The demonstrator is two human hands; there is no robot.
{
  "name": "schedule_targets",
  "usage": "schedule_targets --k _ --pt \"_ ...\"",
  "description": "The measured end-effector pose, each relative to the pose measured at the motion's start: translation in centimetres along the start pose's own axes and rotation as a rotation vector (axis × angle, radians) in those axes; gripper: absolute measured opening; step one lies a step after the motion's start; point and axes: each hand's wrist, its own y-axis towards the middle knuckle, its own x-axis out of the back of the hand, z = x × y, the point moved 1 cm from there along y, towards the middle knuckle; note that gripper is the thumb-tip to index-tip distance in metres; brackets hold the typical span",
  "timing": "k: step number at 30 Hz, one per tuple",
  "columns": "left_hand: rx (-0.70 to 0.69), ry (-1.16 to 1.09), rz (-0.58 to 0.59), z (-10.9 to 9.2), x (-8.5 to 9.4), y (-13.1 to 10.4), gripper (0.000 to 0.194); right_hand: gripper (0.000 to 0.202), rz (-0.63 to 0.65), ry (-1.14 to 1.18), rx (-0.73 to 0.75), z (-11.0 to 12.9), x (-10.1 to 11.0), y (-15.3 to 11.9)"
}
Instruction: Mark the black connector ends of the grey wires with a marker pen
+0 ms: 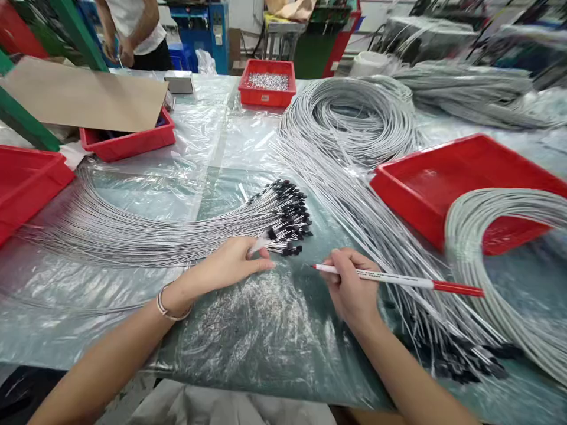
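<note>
My left hand (241,257) is at the black-tipped end of a bundle of thin grey cables (177,236). Its fingers are closed on a small whitish translucent piece (259,243), beside the black tips (290,215). My right hand (354,286), a short way to the right, grips a white and red pen (407,280) with its red tip pointing left toward the cable ends. Just beyond my right hand, another long bundle of grey cables (363,212) runs diagonally to black ends at the lower right.
Red trays stand at the left (31,183), back left (128,144), back middle (267,94) and right (425,183). Cardboard (88,97) covers one. Coiled cables (354,118) lie behind, and another coil (469,248) overlaps the right tray. A person (137,29) stands across the table.
</note>
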Motion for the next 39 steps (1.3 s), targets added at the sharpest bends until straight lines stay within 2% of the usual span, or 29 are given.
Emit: schedule_targets --k 3,6,9,13,17,20,24,27,30,32,37,39 --pt "-0.026 0.168 -0.142 0.4 -1.1 2.6 0.026 0.034 0.014 -0.031 0.005 0.0 0.2 -0.1" --pt "-0.016 0.305 -0.173 0.7 -1.7 3.8 0.025 0.035 0.013 -0.038 0.016 0.0 0.6 0.0" --pt "-0.033 0.356 -0.172 1.0 -1.7 3.6 0.029 0.034 -0.014 -0.016 0.040 0.0 1.1 0.2" --pt "-0.092 0.371 -0.161 1.1 -1.5 3.0 0.026 0.032 -0.026 -0.011 0.059 0.0 1.1 0.5" --pt "-0.103 0.257 -0.148 0.4 -1.0 2.8 0.025 0.036 -0.030 -0.033 0.051 -0.2 1.0 0.6" --pt "-0.071 0.103 -0.139 -0.2 -0.3 2.1 0.032 0.037 -0.039 -0.035 0.060 -0.3 1.1 0.5" --pt "-0.014 0.024 -0.161 -0.7 0.2 1.0 0.035 0.033 -0.052 -0.014 0.091 0.1 1.2 0.3" --pt "0.028 -0.179 -0.012 -0.6 -0.1 0.6 0.032 0.033 -0.059 0.022 0.128 0.4 1.0 0.3" --pt "0.010 -0.380 0.198 -0.3 -0.5 0.6 0.038 0.032 -0.051 0.029 0.155 0.7 0.9 0.2" --pt "0.017 -0.458 0.285 0.0 -0.7 0.6 0.044 0.031 -0.043 0.025 0.158 0.8 0.9 0.2" --pt "0.053 -0.470 0.451 0.2 -1.2 0.2 0.040 0.031 -0.057 0.002 0.166 0.7 1.4 0.1" --pt "0.051 -0.387 0.459 0.2 -1.4 0.1 0.033 0.031 -0.045 -0.066 0.160 0.6 1.5 0.1"
